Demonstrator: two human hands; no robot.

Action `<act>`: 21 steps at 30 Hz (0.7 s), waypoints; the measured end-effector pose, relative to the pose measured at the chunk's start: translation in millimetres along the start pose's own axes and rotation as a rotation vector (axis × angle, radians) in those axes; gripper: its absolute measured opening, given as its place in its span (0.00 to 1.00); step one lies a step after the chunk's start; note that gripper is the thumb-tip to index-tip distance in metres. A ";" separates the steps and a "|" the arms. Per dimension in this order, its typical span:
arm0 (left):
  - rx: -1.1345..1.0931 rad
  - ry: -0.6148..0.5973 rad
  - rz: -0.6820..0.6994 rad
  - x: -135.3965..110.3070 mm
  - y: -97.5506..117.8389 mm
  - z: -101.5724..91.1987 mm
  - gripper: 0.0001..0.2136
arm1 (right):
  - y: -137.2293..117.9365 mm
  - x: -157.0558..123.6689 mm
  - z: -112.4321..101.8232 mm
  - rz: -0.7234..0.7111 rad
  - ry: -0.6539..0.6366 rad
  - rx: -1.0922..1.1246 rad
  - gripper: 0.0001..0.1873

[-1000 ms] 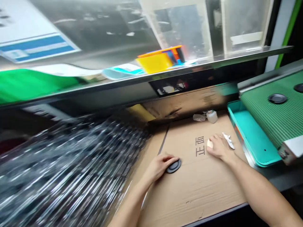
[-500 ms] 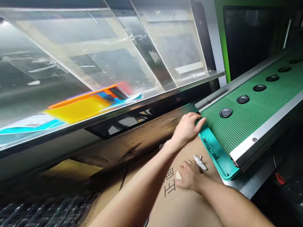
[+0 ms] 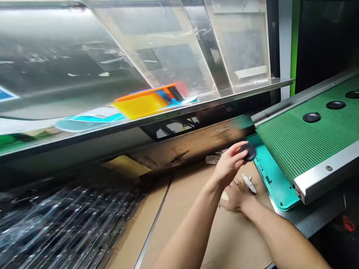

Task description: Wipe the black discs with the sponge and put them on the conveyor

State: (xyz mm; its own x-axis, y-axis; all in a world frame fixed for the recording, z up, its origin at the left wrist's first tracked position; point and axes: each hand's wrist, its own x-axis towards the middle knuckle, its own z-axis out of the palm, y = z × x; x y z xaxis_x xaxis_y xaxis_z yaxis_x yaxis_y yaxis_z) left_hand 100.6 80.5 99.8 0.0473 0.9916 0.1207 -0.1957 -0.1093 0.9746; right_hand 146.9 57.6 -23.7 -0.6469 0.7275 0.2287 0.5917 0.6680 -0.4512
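My left hand [image 3: 227, 166] holds a black round plastic disc [image 3: 248, 152], slightly blurred, pinched between thumb and fingers above the near end of the belt. Below it, my right hand [image 3: 235, 196] lies palm down with fingers spread on a brown cardboard sheet [image 3: 190, 220]. A crumpled whitish scrap [image 3: 249, 183] lies just beyond its fingertips. Near its thumb is a small cream patch [image 3: 224, 196]. A teal plastic tray [image 3: 283, 194] sits under the belt's near end, close to both hands.
Several black discs [image 3: 311, 117] lie in a row on the green mesh conveyor belt [image 3: 294, 145] at right. Stacked shiny clear-and-black items [image 3: 61, 224] fill the lower left. A scuffed transparent panel [image 3: 174, 56] leans across the back, with a yellow-orange bin [image 3: 143, 104] behind its lower edge.
My left hand has drawn back from the belt's end and now shows a black disc in its grip. The view has swung left. My right hand stays on the cardboard.
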 end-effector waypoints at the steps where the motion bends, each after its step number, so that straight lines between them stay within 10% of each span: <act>1: -0.087 0.121 -0.048 -17.1 -8.9 -29.6 0.21 | -0.3 -1.3 -2.7 -0.007 -0.027 -0.042 0.22; 5: -0.201 0.447 -0.185 -76.2 -52.1 -125.8 0.20 | 1.8 -2.1 -10.5 -0.023 -0.051 -0.101 0.17; 8: -0.227 0.534 -0.163 -99.7 -74.8 -157.6 0.15 | 5.1 1.1 -9.8 0.027 0.010 -0.093 0.16; 14: -0.281 0.563 -0.138 -99.7 -89.8 -155.0 0.12 | -6.7 4.2 -10.3 -0.066 0.349 0.186 0.19; 21: -0.585 0.466 -0.190 -96.7 -89.2 -144.4 0.07 | -20.6 -1.3 5.2 -0.226 0.277 0.281 0.20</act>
State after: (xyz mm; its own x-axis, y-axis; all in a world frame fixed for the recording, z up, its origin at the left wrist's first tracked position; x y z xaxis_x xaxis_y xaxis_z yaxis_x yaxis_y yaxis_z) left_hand -27.9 4.4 -26.0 -0.2598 0.9309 -0.2569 -0.7177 -0.0081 0.6963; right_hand 133.0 42.0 -19.2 -0.5694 0.6080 0.5533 0.2722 0.7745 -0.5710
